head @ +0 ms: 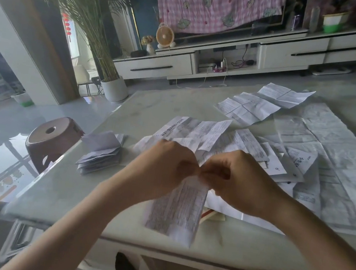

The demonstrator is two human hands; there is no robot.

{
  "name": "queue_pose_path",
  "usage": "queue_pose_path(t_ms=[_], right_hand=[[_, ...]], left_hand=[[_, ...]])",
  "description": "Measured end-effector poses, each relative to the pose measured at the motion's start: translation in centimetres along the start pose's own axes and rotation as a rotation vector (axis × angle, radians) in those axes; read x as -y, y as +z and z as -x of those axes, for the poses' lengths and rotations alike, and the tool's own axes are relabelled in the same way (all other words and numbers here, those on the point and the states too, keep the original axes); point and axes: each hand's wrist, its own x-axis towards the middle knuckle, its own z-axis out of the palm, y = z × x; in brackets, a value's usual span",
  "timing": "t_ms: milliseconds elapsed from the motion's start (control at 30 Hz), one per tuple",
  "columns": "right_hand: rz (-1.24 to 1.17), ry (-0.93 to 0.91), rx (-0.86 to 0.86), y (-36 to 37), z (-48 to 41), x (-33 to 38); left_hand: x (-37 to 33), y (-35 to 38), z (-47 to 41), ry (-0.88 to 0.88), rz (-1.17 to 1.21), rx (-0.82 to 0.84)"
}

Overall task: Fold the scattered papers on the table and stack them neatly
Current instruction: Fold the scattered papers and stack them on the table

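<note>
1. Over the near edge of the pale table (68,190), we see the left hand (161,164) and the right hand (234,179) meet, thumbs almost touching.
2. The fingers of both hands are curled, pinching the top edge of a printed paper (175,212). The sheet hangs down from the fingertips, creased lengthwise. We cannot tell whether its lower end rests on the table.
3. Left of the hands, a stack of folded papers (101,153) sits on the tabletop, its leaves fanning slightly open.
4. Beyond the hands and to their right, scattered papers (214,133) lie unfolded and overlapping, with large creased sheets (339,171) spread along the table's right side.
5. A brown stool (53,138) stands beside the table's left edge. Farther back we see a potted plant (114,88) and a white TV cabinet (205,65). A small fan (164,34) sits on top of the cabinet and a pink checked cloth (213,4) hangs above it.
</note>
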Motion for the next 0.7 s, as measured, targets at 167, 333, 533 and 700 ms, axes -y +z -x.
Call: queue_pose_path(t_ms=[167, 333, 533, 700], right_hand=[[-0.09, 0.046, 0.015, -0.5, -0.1, -0.1], [-0.283, 0.163, 0.025, 1.9, 0.3, -0.4], [-0.51, 0.328, 0.141, 2.9, 0.4, -0.3], [-0.408, 0.378, 0.14, 4.8, 0.1, -0.5]], left_hand=[[2.6, -1.0, 0.7, -0.232, 0.336, 0.026], [4.8, -0.7, 2.1, -0.337, 0.522, 0.025], [6.7, 0.3, 3.7, -0.494, 0.707, -0.124], [9.3, 0.9, 5.1, -0.568, 0.775, -0.31]])
